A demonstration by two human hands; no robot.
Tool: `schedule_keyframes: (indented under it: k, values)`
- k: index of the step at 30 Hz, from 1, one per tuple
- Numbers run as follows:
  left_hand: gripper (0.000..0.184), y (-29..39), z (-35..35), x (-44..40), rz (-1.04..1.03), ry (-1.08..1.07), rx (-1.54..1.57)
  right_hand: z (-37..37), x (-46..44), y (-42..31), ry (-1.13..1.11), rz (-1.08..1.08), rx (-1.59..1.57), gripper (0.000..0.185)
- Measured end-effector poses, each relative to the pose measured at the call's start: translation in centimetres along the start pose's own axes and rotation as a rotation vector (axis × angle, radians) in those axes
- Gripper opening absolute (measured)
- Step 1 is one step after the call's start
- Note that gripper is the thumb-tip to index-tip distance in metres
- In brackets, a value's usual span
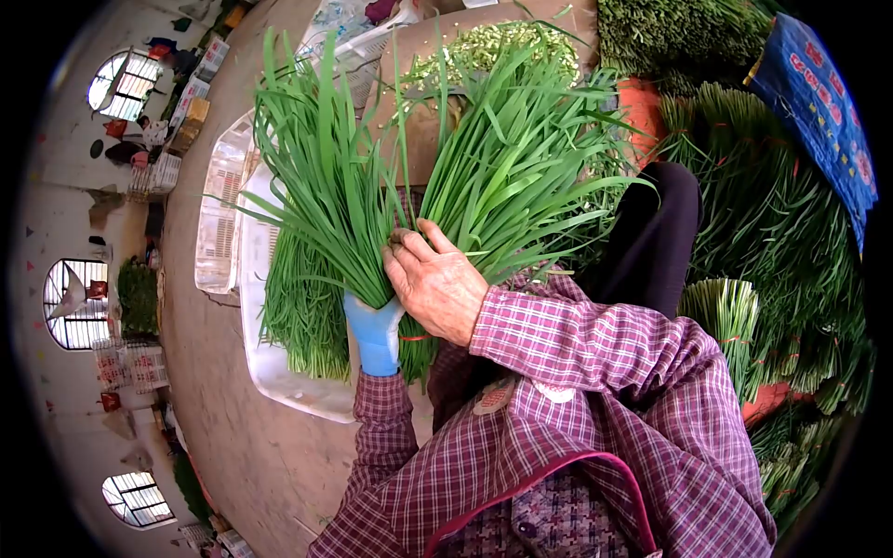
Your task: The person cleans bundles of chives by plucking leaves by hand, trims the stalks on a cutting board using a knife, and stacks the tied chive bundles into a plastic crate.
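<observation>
My left hand (pixel 374 333), in a blue glove, grips a bunch of green garlic chives (pixel 326 177) whose long leaves fan upward; the leaves hide most of its fingers. Bare and bent at the fingers, my right hand (pixel 437 284) presses against the leaves beside that glove, its fingertips partly hidden among the chives. A second spread of chives (pixel 521 149) fans out just beyond my right hand, over my lap. More chives (pixel 307 298) lie in the white plastic crate (pixel 307 395) to the left, below the held bunch. A red band shows on stalks under my right wrist.
A board (pixel 409 149) with chopped pale green trimmings (pixel 484 51) is ahead. Another clear plastic crate (pixel 219 214) stands left on the concrete floor (pixel 214 372). Many tied bunches (pixel 744 177) line the right side, with a blue printed sack (pixel 823 112) over some. My knee (pixel 665 232) is close on the right.
</observation>
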State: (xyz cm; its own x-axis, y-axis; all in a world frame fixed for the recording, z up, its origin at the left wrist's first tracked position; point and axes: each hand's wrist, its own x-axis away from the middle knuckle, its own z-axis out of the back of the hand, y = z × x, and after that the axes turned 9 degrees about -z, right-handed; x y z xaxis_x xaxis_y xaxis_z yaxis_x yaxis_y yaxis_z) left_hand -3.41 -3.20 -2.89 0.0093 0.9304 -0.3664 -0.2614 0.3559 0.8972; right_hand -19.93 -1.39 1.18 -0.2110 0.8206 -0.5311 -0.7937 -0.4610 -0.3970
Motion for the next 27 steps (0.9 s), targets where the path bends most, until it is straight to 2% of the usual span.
schedule_keyframes:
  k: [3, 4, 5, 8, 11, 13, 19, 21, 23, 25, 27]
  values:
    - [0.064, 0.0, 0.0, 0.0, -0.018, 0.022, -0.056, 0.3, -0.3, 0.5, -0.079, 0.027, 0.009, 0.046]
    - [0.064, 0.4, -0.3, 0.1, -0.018, 0.023, -0.053, 0.4, -0.5, 0.7, -0.081, 0.028, 0.047, 0.04]
    - [0.061, 1.0, -0.6, 0.2, 0.035, 0.056, 0.018, 0.5, -0.6, 1.2, -0.082, 0.029, 0.05, 0.04]
    - [0.053, 2.5, -0.9, 0.2, 0.086, 0.077, 0.067, 1.2, -0.4, 3.2, 0.074, 0.05, -0.056, 0.028]
    - [0.046, 3.1, -1.1, 0.2, 0.082, 0.07, 0.026, 0.7, 0.9, 6.0, 0.14, 0.172, -0.096, 0.022]
    - [0.044, 2.8, -1.0, 0.1, 0.151, 0.113, 0.1, 0.6, 2.1, 6.8, 0.135, 0.156, -0.11, 0.021]
    - [0.042, 2.6, -0.6, 0.0, 0.19, 0.13, 0.15, 0.1, 2.9, 6.5, 0.149, 0.052, -0.116, 0.018]
    - [0.041, 2.6, -0.6, -0.1, 0.202, 0.121, 0.165, 0.4, 2.4, 6.0, 0.045, -0.116, -0.167, 0.014]
    - [0.041, 3.0, -1.0, -0.1, 0.19, 0.094, 0.122, 0.4, 2.0, 5.9, 0.105, -0.152, -0.202, 0.012]
    - [0.041, 3.1, -1.2, 0.0, 0.187, 0.108, 0.116, 0.8, 1.4, 5.5, 0.089, -0.365, -0.278, 0.017]
    - [0.042, 3.1, -1.3, 0.0, 0.185, 0.121, 0.109, 0.5, 1.0, 5.7, 0.115, -0.397, -0.296, 0.023]
